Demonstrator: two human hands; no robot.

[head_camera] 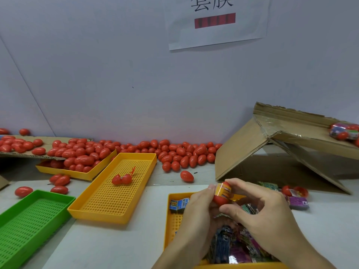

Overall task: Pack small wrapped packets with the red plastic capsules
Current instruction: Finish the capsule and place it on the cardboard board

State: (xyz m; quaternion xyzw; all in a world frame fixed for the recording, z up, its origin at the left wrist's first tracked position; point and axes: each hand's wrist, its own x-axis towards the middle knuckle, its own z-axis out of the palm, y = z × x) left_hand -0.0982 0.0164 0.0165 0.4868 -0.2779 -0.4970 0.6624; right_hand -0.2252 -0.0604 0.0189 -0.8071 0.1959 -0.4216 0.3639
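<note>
Even, bright, diffuse overhead lighting; no hard light source in view. Soft, short shadows under the folded brown cardboard sheet [272, 152] at far right. Small white glints on the glossy red plastic egg-shaped capsules [174, 152] heaped along the pale wall [116, 74]; faint pink cast on wall above them. Foil glare on the small wrapped packets [233, 253] at near right. Wide-angle bowing at edges. Mild overall softness; printed paper sign [215, 20] slightly blurred.
</note>
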